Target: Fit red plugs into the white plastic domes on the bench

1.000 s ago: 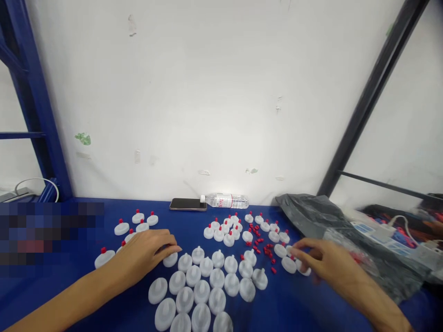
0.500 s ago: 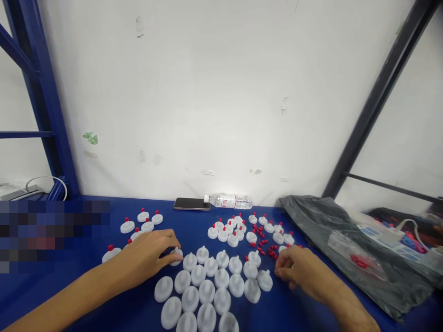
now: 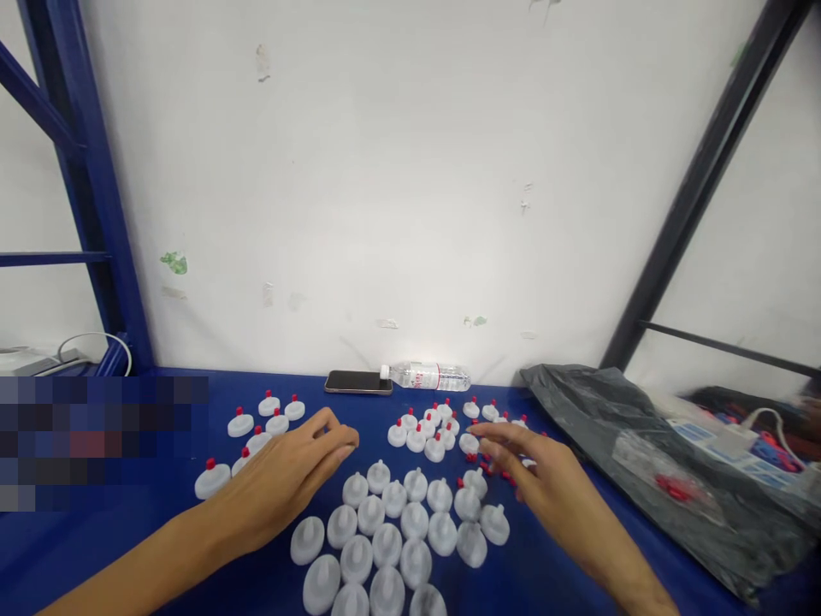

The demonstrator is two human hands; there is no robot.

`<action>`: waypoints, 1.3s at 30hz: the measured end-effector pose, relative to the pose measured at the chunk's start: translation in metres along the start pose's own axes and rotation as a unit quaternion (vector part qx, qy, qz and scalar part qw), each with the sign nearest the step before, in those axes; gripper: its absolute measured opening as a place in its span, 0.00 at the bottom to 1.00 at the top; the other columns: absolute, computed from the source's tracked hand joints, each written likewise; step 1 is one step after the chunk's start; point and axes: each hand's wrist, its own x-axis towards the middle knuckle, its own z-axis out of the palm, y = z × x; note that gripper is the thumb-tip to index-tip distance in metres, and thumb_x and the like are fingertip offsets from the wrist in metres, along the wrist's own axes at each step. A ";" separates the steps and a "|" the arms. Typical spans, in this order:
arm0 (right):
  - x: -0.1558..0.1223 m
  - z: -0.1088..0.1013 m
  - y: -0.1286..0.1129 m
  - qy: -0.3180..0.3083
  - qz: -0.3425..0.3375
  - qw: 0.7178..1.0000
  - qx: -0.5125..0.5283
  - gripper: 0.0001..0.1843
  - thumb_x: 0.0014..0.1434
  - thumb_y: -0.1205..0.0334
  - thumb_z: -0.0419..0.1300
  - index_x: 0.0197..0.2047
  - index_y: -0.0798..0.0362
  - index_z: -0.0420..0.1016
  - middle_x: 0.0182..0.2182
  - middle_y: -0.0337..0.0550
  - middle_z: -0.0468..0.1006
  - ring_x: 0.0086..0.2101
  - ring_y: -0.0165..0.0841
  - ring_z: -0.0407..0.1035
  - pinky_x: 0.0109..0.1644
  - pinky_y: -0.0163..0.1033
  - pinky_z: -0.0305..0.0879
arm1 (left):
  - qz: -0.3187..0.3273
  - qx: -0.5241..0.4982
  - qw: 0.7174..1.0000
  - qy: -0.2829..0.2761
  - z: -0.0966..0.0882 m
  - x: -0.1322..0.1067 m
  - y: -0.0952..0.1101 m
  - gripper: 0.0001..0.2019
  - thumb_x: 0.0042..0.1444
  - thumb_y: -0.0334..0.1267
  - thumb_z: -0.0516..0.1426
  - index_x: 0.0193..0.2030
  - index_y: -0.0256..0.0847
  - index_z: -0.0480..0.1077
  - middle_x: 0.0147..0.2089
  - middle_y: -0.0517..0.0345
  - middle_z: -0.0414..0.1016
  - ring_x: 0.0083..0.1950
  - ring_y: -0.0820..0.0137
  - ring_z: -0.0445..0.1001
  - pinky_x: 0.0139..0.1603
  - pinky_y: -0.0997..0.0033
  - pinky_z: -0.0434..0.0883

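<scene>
On the blue table, several white disc-shaped plastic pieces with upright nozzles (image 3: pixel 415 519) stand close together in front of me. My left hand (image 3: pixel 308 466) hovers at the left edge of this group, its fingers drawn together; what they hold, if anything, is hidden. My right hand (image 3: pixel 539 475) reaches over a scatter of small red caps (image 3: pixel 486 469), its thumb and forefinger apart and nothing seen between them. Just beyond its fingertips is a cluster of white discs topped with red caps (image 3: pixel 434 447). More capped discs (image 3: pixel 239 423) stand left of my left hand, partly covered by it.
A phone (image 3: pixel 357 382) and a lying clear water bottle (image 3: pixel 428 376) are at the wall. On the right, a dark plastic sheet (image 3: pixel 596 428) carries a clear bag with red caps (image 3: pixel 670 483). Blue rack posts (image 3: pixel 103 188) rise on the left.
My right hand has moved up and left over the red caps, and its fingers have spread. My left hand has shifted slightly right and up; the white disc at its fingertips no longer shows.
</scene>
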 end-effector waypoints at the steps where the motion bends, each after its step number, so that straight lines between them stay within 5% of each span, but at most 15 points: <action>1: 0.001 0.004 -0.004 -0.005 -0.015 1.000 0.002 0.14 0.62 0.49 0.56 0.41 0.36 0.83 0.40 0.43 0.86 0.37 0.38 0.80 0.39 0.38 0.73 | 0.005 -0.004 1.000 -0.005 0.000 -0.001 0.001 0.13 0.73 0.43 0.47 0.52 0.50 0.72 0.44 0.61 0.73 0.31 0.72 0.74 0.37 0.71 0.70; 6: -0.007 0.038 -0.031 -0.046 -0.019 0.995 0.086 0.07 0.57 0.49 0.64 0.34 0.39 0.83 0.31 0.40 0.85 0.30 0.33 0.78 0.29 0.32 0.69 | 0.057 -0.027 0.996 0.057 0.008 -0.006 -0.001 0.18 0.62 0.57 0.61 0.49 0.47 0.72 0.40 0.61 0.74 0.31 0.69 0.73 0.30 0.71 0.67; 14: -0.027 0.095 -0.058 -0.013 -0.065 0.986 0.155 0.01 0.54 0.55 0.70 0.31 0.39 0.84 0.26 0.29 0.84 0.23 0.30 0.74 0.27 0.30 0.69 | 0.108 -0.019 0.989 0.096 0.011 -0.010 0.011 0.18 0.58 0.59 0.64 0.40 0.46 0.74 0.36 0.60 0.73 0.26 0.72 0.70 0.24 0.71 0.63; 21: -0.027 0.100 -0.045 -0.009 -0.048 0.982 0.181 0.05 0.57 0.49 0.65 0.32 0.32 0.84 0.31 0.31 0.86 0.28 0.34 0.80 0.30 0.33 0.72 | 0.131 -0.027 0.984 0.116 0.011 -0.013 0.019 0.17 0.58 0.58 0.64 0.42 0.47 0.74 0.35 0.59 0.73 0.25 0.71 0.70 0.23 0.70 0.64; 30: -0.028 0.101 -0.051 0.004 -0.082 0.981 0.177 0.07 0.56 0.47 0.69 0.32 0.38 0.85 0.28 0.29 0.86 0.23 0.32 0.78 0.29 0.30 0.73 | 0.100 -0.048 0.990 0.085 0.016 -0.015 0.022 0.18 0.62 0.61 0.59 0.39 0.47 0.71 0.34 0.63 0.71 0.22 0.72 0.67 0.21 0.69 0.58; 34: -0.026 0.099 -0.051 0.007 -0.101 0.984 0.146 0.05 0.57 0.50 0.68 0.33 0.39 0.84 0.28 0.28 0.85 0.22 0.32 0.77 0.32 0.32 0.75 | 0.047 -0.049 0.996 0.058 0.008 -0.023 0.035 0.10 0.69 0.50 0.50 0.43 0.50 0.67 0.29 0.65 0.73 0.22 0.67 0.69 0.24 0.64 0.62; 39: -0.026 0.100 -0.051 0.023 -0.119 0.985 0.122 0.07 0.60 0.51 0.66 0.36 0.41 0.83 0.30 0.30 0.85 0.22 0.31 0.75 0.31 0.32 0.73 | 0.072 -0.002 0.993 0.093 -0.006 -0.029 0.047 0.13 0.68 0.42 0.47 0.57 0.52 0.64 0.50 0.54 0.78 0.39 0.60 0.77 0.39 0.60 0.73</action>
